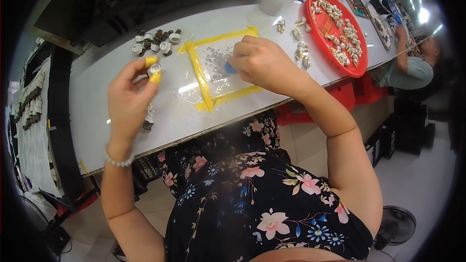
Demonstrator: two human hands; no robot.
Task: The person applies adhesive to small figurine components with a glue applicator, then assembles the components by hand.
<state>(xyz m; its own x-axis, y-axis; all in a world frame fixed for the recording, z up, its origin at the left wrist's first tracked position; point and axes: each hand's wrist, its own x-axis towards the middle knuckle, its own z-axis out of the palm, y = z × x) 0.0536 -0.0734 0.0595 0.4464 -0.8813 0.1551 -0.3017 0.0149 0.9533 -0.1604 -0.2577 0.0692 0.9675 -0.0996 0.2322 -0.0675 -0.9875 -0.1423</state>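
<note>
Pinching and picking at a white table [92, 92], head view. My left hand [127, 99], left of centre, has thumb and forefinger, tips in yellow wraps [151, 61], clamped on a small white piece [155, 69]. My right hand [262, 63], at centre, bunches its fingers beside a blue object [230, 67]; I cannot tell whether they are closed on it. Both sit over or near grey discs [213, 58] scattered inside a yellow tape border [197, 73]. I judge that the white piece is best held steady by its sides, its upper face left free, while the right fingertips work lightly so that the discs stay spread. My right hand hides part of the border and the contact itself. White-and-dark pieces [165, 47] cluster at upper left; a loose piece [149, 116] lies beside my left hand, easily knocked. At upper right, more pieces [302, 51] lie between my right arm and a red tray [350, 69] of similar ones; a white bottle [273, 4] stands at top centre.
</note>
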